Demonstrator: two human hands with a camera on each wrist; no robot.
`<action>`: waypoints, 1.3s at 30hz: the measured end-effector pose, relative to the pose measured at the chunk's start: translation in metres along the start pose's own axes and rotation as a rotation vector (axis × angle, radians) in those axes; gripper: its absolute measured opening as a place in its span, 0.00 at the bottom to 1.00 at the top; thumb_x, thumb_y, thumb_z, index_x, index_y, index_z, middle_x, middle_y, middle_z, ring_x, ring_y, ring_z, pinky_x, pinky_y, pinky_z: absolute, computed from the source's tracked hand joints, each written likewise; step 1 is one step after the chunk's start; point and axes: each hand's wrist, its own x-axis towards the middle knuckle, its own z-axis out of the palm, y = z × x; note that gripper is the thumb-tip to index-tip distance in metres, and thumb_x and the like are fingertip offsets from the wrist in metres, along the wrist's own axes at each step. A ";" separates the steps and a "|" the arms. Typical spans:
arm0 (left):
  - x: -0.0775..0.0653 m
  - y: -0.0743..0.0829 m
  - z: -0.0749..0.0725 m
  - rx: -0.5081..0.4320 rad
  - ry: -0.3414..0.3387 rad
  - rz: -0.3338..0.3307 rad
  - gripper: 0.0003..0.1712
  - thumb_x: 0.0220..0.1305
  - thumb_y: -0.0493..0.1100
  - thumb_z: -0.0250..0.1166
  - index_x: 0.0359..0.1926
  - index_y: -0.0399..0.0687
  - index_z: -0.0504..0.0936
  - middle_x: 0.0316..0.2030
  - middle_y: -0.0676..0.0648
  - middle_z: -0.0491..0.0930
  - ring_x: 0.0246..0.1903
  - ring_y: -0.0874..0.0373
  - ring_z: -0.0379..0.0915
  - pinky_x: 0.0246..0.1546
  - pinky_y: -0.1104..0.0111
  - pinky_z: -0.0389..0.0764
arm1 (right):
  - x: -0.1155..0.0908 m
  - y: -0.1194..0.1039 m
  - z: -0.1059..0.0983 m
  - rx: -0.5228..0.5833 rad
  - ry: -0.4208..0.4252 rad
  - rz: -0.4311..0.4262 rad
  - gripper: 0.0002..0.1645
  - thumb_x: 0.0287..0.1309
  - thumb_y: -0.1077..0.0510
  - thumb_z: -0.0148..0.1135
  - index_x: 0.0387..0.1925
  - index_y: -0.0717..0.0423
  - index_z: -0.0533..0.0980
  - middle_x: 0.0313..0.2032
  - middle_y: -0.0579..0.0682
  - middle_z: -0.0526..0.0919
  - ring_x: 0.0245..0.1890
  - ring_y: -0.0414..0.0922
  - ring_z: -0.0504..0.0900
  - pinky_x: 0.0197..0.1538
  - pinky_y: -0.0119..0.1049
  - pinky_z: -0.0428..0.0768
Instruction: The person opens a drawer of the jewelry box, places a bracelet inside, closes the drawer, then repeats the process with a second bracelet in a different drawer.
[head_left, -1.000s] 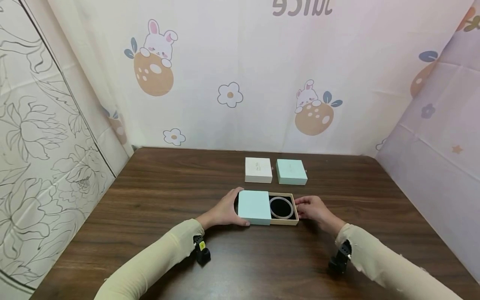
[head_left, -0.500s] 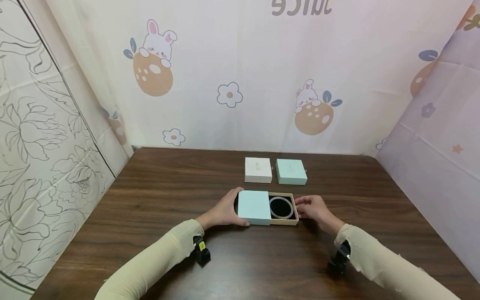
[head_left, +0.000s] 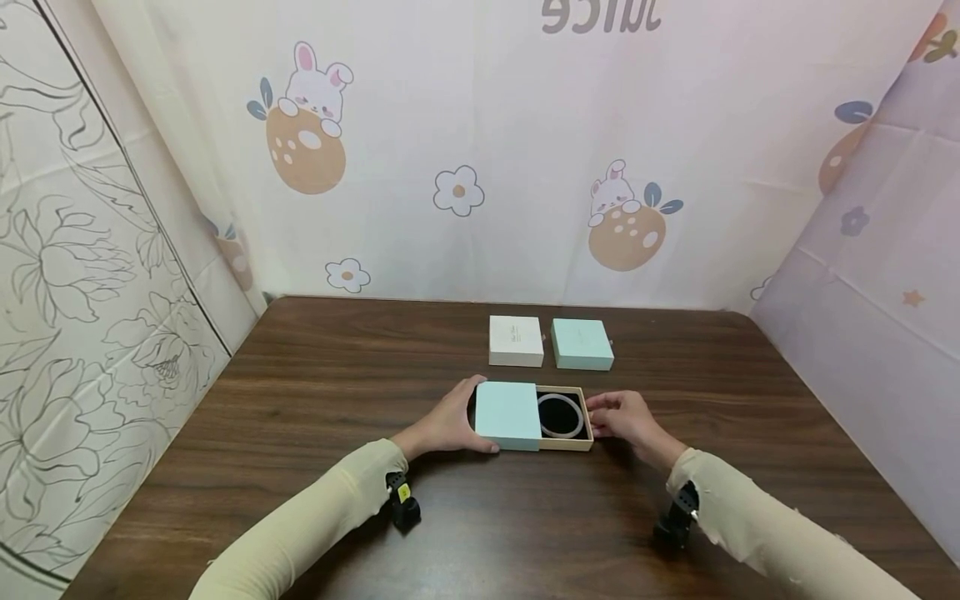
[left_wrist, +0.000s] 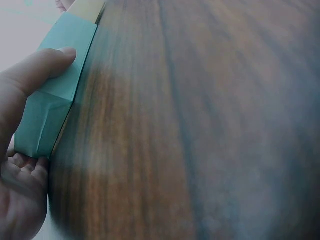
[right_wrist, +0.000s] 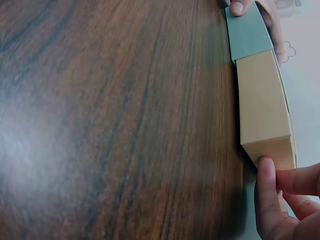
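Observation:
My left hand (head_left: pixel 448 421) grips a mint-green box sleeve (head_left: pixel 507 410), thumb on its near side and fingers round the far left corner. Out of the sleeve's right end sticks a cream-edged drawer (head_left: pixel 566 445) with a black lining. A pale ring-shaped bangle (head_left: pixel 542 425) lies in that drawer, partly covered by the sleeve. My right hand (head_left: pixel 628 421) is at the drawer's outer end. In the right wrist view its thumb and a finger (right_wrist: pixel 266 172) touch the plain end face of the drawer (right_wrist: pixel 262 100).
Behind the sleeve stand a white box (head_left: pixel 516 340) and another mint-green box (head_left: pixel 582 343), side by side, each with a small tab on the right. All rest on a dark wood table (head_left: pixel 360 350) backed by a printed curtain (head_left: pixel 525 250).
The drawer has slid slightly left into its sleeve, and the right hand has shifted left with it. The left hand keeps its hold.

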 end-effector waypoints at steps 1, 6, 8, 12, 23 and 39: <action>0.000 0.000 0.000 -0.001 -0.001 0.001 0.60 0.31 0.60 0.73 0.63 0.43 0.53 0.52 0.48 0.63 0.46 0.59 0.63 0.46 0.64 0.67 | 0.000 0.000 0.001 0.002 -0.002 -0.001 0.15 0.52 0.72 0.49 0.43 0.76 0.70 0.28 0.54 0.80 0.25 0.42 0.79 0.32 0.38 0.78; 0.000 -0.001 0.001 -0.010 -0.002 0.004 0.59 0.31 0.59 0.73 0.63 0.43 0.53 0.52 0.48 0.63 0.46 0.59 0.63 0.46 0.64 0.67 | -0.001 -0.003 0.004 -0.001 -0.006 0.005 0.15 0.53 0.72 0.50 0.44 0.75 0.70 0.30 0.55 0.80 0.26 0.42 0.79 0.33 0.39 0.78; 0.000 -0.001 0.001 -0.012 0.002 0.006 0.59 0.31 0.59 0.73 0.63 0.43 0.53 0.51 0.48 0.63 0.46 0.59 0.63 0.46 0.64 0.67 | -0.001 -0.004 0.005 -0.002 -0.002 0.018 0.15 0.54 0.71 0.50 0.44 0.74 0.70 0.30 0.56 0.80 0.26 0.42 0.79 0.33 0.39 0.78; 0.001 -0.001 0.001 -0.009 0.009 0.011 0.59 0.31 0.59 0.73 0.63 0.44 0.54 0.51 0.49 0.63 0.46 0.59 0.63 0.46 0.64 0.67 | 0.000 -0.006 0.005 0.006 -0.008 0.029 0.15 0.54 0.72 0.50 0.45 0.74 0.70 0.30 0.56 0.80 0.26 0.43 0.79 0.34 0.38 0.78; 0.001 -0.001 0.000 0.006 0.004 0.000 0.60 0.31 0.60 0.73 0.63 0.44 0.53 0.52 0.49 0.63 0.47 0.59 0.62 0.47 0.64 0.67 | 0.003 -0.006 0.007 0.008 -0.006 0.027 0.15 0.53 0.72 0.51 0.44 0.74 0.71 0.30 0.56 0.79 0.25 0.41 0.79 0.32 0.35 0.78; 0.001 -0.001 0.000 0.006 -0.001 -0.003 0.60 0.31 0.60 0.73 0.63 0.45 0.53 0.52 0.49 0.63 0.46 0.59 0.62 0.47 0.64 0.66 | 0.003 -0.009 0.012 0.045 0.015 0.097 0.15 0.53 0.70 0.52 0.44 0.73 0.73 0.31 0.57 0.80 0.25 0.42 0.80 0.32 0.34 0.78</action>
